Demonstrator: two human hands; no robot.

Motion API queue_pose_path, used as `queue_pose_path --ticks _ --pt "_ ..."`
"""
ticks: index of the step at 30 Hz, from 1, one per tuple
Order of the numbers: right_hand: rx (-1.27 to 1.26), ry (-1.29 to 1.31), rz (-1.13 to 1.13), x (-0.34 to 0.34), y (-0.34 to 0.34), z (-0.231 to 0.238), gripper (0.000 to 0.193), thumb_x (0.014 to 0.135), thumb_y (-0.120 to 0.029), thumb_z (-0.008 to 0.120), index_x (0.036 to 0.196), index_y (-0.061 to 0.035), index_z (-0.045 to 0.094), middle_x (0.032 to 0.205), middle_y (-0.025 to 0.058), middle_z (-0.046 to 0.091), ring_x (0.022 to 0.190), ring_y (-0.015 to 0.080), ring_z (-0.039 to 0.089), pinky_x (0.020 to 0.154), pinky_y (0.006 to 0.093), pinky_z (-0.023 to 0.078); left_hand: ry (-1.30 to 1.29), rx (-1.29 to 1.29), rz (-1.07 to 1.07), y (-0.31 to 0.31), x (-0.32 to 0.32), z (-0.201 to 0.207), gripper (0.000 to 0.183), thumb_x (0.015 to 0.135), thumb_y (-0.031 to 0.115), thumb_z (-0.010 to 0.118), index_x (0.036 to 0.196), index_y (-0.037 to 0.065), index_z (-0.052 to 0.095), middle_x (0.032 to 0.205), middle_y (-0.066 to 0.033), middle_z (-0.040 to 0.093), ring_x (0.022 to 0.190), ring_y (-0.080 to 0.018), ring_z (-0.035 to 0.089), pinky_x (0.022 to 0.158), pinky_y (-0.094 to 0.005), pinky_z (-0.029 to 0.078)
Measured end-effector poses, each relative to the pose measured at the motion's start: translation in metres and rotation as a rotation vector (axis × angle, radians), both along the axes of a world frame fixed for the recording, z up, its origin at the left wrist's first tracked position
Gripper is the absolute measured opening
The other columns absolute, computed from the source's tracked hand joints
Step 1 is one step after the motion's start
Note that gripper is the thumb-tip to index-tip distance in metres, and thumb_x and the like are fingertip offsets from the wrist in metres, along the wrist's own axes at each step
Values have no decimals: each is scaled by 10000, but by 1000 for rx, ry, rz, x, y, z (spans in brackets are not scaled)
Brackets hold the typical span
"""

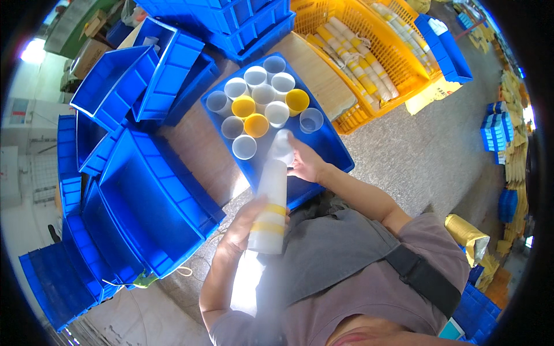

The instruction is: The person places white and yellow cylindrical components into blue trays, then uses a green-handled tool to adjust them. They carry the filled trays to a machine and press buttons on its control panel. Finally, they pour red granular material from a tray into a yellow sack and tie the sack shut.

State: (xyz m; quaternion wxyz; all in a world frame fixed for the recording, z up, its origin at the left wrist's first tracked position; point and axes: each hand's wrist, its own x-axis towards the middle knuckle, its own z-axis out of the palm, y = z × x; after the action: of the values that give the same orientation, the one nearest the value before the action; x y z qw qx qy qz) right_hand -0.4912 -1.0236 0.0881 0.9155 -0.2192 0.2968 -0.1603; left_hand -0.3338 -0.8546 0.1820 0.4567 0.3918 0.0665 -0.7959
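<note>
My left hand [243,224] is wrapped round the lower part of a long stack of nested plastic cups [269,187], mostly white with yellow bands. At the stack's upper end, my right hand [307,160] grips a white cup [282,147], slightly blurred; I cannot tell whether it still sits in the stack. Beyond my hands, a blue plastic tray [340,151] carries several single cups standing mouth up. Most are white or translucent, such as the near white cup [244,147]; a few are yellow, like the yellow cup [256,125].
Blue bins [147,202] are piled at the left, with more stacked blue crates [248,37] behind the tray. Beyond it to the right, a yellow basket [412,78] holds bundled cup stacks [358,57]. A wooden board [320,75] lies between tray and basket.
</note>
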Motion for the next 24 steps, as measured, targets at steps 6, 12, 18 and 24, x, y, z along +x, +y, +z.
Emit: queue_pose_path --ticks 6,12,18,24 --pt "-61 64 349 12 17 8 550 1026 -464 531 1295 15 495 1259 155 600 1229 197 566 1074 447 468 -189 -41 -40 14 1 4 706 921 530 667 1314 -31 497 1068 -220 685 882 -290 724 786 -390 620" --pt "375 149 144 20 22 20 629 1017 -525 511 1377 -14 443 1328 127 575 1237 237 571 1118 425 414 -159 -71 -22 27 2 7 718 932 526 655 1339 -41 487 1111 -211 675 969 -283 709 844 -398 603" --pt "-77 152 197 3 41 1 540 1075 -478 388 1353 -18 439 1289 115 559 1201 226 583 1066 381 461 -230 -26 -91 53 -9 22 756 915 543 662 1355 -49 496 1194 -205 650 1054 -281 676 911 -400 559" --pt "111 18 244 2 44 23 500 1087 -431 379 1352 -9 419 1250 145 556 1180 219 562 1065 376 451 -303 -169 100 56 1 25 900 805 475 767 1435 -68 425 1353 -204 574 1251 -286 566 1081 -441 431"
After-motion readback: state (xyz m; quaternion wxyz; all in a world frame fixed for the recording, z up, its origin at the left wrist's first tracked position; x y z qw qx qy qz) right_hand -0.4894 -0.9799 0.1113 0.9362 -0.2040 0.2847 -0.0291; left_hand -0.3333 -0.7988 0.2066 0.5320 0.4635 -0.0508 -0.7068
